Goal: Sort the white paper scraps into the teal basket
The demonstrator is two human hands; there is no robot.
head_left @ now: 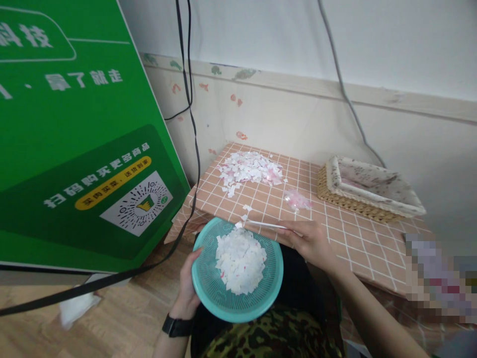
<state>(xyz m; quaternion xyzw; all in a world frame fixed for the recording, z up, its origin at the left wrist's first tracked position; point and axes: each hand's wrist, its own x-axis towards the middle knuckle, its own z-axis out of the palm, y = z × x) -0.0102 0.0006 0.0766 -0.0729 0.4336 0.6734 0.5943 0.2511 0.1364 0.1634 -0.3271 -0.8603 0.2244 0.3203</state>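
Teal bowl point(238, 286) of paper scraps point(240, 266) is gripped at its rim by the left hand point(188, 286). A thin white stick point(265, 224) is pinched in the right hand point(311, 241) at the worktop point(357, 238) edge.

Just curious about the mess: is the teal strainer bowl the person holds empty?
No, the teal strainer bowl held by the left hand carries a heap of white paper scraps.

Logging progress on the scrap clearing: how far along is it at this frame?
Done: a mound of white paper scraps already sits in the teal strainer bowl. In hand: the left hand holds the bowl at the table edge while the right hand uses a thin white stick near the rim. Left: a larger scrap pile remains on the table.
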